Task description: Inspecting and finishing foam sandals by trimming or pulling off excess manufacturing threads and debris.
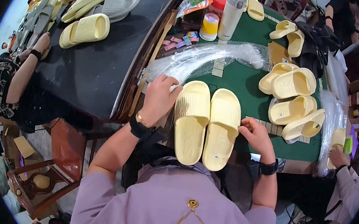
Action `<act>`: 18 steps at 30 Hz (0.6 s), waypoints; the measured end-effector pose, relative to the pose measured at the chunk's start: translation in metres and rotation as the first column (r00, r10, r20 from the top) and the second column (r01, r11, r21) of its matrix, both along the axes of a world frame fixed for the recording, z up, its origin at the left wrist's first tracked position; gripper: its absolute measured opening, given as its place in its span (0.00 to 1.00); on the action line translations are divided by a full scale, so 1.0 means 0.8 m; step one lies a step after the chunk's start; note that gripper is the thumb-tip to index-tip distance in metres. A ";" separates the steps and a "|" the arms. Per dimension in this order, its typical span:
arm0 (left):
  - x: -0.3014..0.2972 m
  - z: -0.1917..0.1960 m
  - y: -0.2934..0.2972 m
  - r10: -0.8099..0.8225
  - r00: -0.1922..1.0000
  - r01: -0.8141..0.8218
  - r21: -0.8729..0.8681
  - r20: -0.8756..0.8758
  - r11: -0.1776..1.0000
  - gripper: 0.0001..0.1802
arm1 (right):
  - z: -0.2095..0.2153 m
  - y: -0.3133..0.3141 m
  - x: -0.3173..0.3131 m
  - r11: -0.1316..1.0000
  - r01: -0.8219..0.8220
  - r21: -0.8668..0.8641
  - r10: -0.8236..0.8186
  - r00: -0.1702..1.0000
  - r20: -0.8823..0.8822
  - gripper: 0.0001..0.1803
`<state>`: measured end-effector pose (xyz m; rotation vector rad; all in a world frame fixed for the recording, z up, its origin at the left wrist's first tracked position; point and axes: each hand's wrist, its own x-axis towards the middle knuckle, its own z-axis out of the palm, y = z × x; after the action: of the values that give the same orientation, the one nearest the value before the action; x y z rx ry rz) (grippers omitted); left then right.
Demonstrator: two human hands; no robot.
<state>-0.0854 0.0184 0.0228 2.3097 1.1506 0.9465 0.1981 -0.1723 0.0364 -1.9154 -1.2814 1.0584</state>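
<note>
A pair of pale yellow slide slippers lies side by side in front of me, the left slipper (190,130) and the right slipper (222,129), toes pointing away. My left hand (160,99) is closed beside the left slipper's strap. A whitish bit shows at its fingertips, too small to name. Behind that hand spreads a bundle of thin clear plastic strands (184,58) in a clear bag. My right hand (257,138) is closed at the outer edge of the right slipper's strap, thumb and fingertips against it. A small round sticker marks the right slipper's heel.
More yellow slippers (294,83) lie on the green table top (249,86) at right. A white tumbler (232,15) and a yellow-labelled jar (209,27) stand at the back. Left, a black table (102,57) carries piled slippers. People work at both sides; a wooden chair (65,153) stands left.
</note>
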 end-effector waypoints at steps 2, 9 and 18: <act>0.003 -0.005 0.007 0.005 0.997 -0.007 -0.028 -0.074 1.000 0.10 | 0.002 0.001 -0.001 1.000 0.003 0.008 -0.003 1.000 0.004 0.13; 0.019 -0.029 0.030 0.046 0.943 -0.053 -0.012 -0.330 0.999 0.11 | 0.007 0.003 0.004 0.998 -0.048 0.037 0.046 0.996 0.070 0.13; -0.007 -0.013 0.033 0.026 0.986 -0.048 -0.132 -0.164 0.990 0.10 | 0.037 0.079 -0.001 0.954 -0.097 0.284 0.021 0.965 0.261 0.11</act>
<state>-0.0912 0.0451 0.0127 2.2955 1.2856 0.6798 0.1972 -0.1094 0.0662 -1.8322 -1.5517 0.6155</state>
